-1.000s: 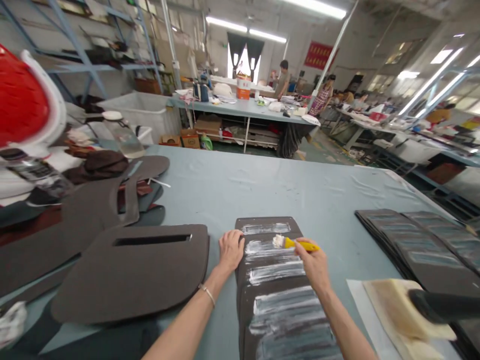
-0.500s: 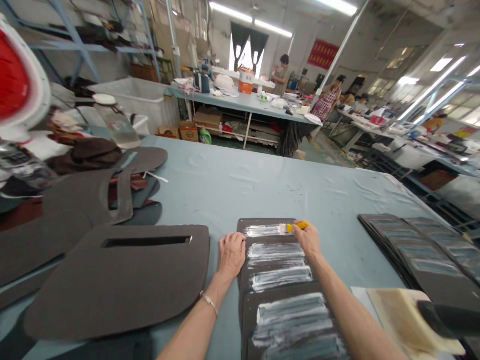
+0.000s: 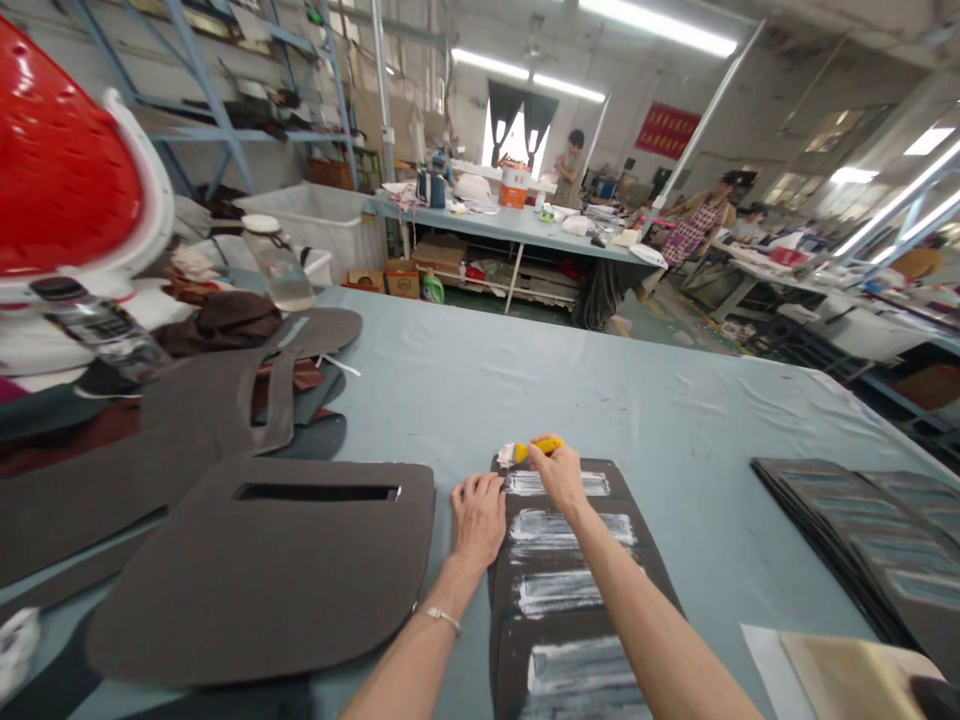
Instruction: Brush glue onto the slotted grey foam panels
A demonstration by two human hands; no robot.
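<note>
Nearest you, your bare right forearm crosses above the white strips on the dark sheets; if it drops a little, it could drag through the coating, which looks wet, and smear it outside its bands; a little farther out, your left hand sits close to the ends of the strips, so a small shift inward could put white on your fingers, and from them on the slotted piece just beside; the sheets overlap in steps, so a light hold at one edge could let one slip under a brush stroke; farthest of these, the brush is at the far left corner of the top sheet with a thick white load on its tip, and a blob could fall past the edge onto the counter.

Your left hand lies palm down, fingers slightly spread and gripping nothing, its fingertips at the left edge of the sheets; beyond it, your right hand is closed around the yellow handle of the brush, bristles pointing left; whether they touch the sheet or hover just above, you cannot tell from here.
</note>
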